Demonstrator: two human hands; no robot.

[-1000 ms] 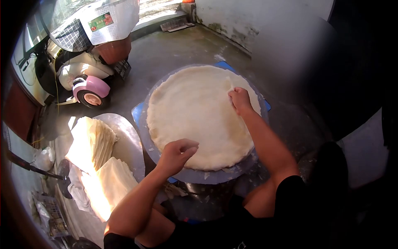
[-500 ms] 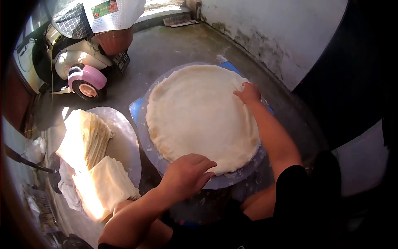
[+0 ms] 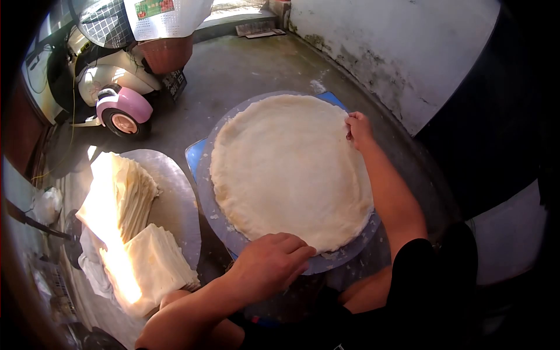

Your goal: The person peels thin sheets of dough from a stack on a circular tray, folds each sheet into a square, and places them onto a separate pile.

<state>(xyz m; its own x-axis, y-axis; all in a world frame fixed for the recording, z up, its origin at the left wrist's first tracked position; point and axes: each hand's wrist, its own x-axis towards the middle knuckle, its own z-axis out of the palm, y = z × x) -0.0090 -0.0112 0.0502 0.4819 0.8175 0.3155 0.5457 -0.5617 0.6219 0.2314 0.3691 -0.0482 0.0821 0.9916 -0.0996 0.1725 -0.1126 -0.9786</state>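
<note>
A large round sheet of pale dough, thick and uneven at its rim, lies on a grey round board. At the dough's near rim, my left hand has its fingers curled and pressed together, tips at the edge. My right hand pinches the rim on the far right side, thumb and fingers closed on it. Part of the rim is hidden beneath both hands. Blue corners of something flat stick out from under the board.
To the left, two stacks of thin cut sheets lie on another round board. Beyond stands a scooter beside a small pink-fendered wheel. A stained white wall runs along the right.
My left hand has moved right and closed at the dough's near rim. My right hand's fingers, earlier spread over the dough, have drawn back to its edge and closed. The view has shifted slightly.
</note>
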